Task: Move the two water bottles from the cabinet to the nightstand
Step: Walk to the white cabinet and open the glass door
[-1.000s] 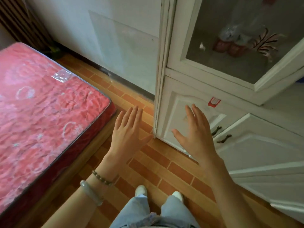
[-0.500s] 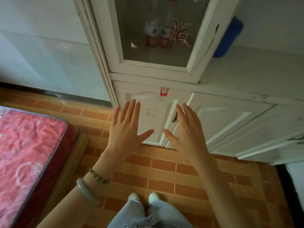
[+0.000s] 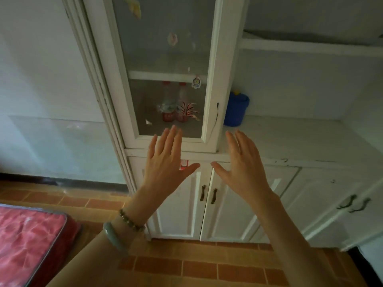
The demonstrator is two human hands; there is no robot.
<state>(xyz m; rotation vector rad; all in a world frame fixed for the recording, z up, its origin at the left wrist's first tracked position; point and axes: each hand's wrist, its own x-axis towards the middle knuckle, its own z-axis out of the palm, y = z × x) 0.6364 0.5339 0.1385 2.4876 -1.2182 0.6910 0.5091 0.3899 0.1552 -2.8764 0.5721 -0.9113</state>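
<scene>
Both my hands, left (image 3: 165, 162) and right (image 3: 242, 166), hung open and empty before the cabinet (image 3: 213, 79), whose glass door (image 3: 165, 59) was shut. The two water bottles (image 3: 175, 104) stood upright, side by side, on its lower shelf. I judged them thin plastic, light, perhaps slick, each best gripped around the labelled middle.

— How are the hands?
— Left hand (image 3: 165, 162) and right hand (image 3: 241, 164) are raised side by side, palms forward, fingers spread, thumbs pointing inward and nearly meeting. Both are empty.
</scene>
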